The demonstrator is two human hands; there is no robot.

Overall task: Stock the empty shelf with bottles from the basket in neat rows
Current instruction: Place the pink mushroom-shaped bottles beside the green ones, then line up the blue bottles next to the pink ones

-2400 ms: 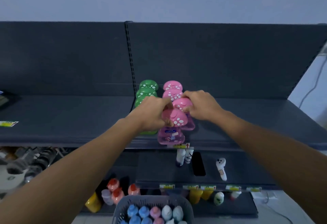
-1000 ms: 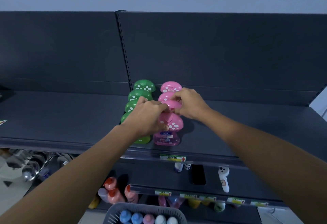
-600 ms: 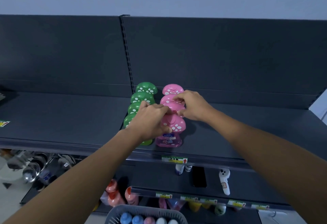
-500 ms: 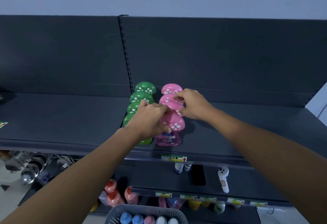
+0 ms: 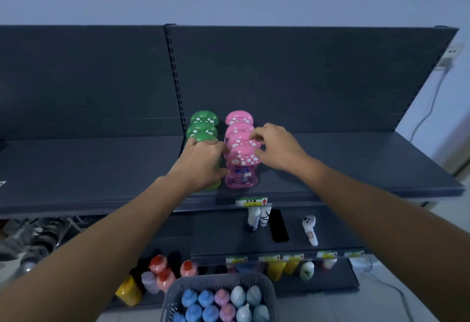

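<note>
We straighten: left hand (image 5: 201, 164) grips green row (image 5: 202, 131), right hand (image 5: 276, 148) pinches pink row (image 5: 241, 166). Next probably needs a basket (image 5: 216, 282) bottle.

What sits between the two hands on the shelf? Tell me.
The front pink bottle stands between the left hand and right hand, head view.

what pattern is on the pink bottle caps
White spots on the pink caps, clearest on the front one, head view.
</note>
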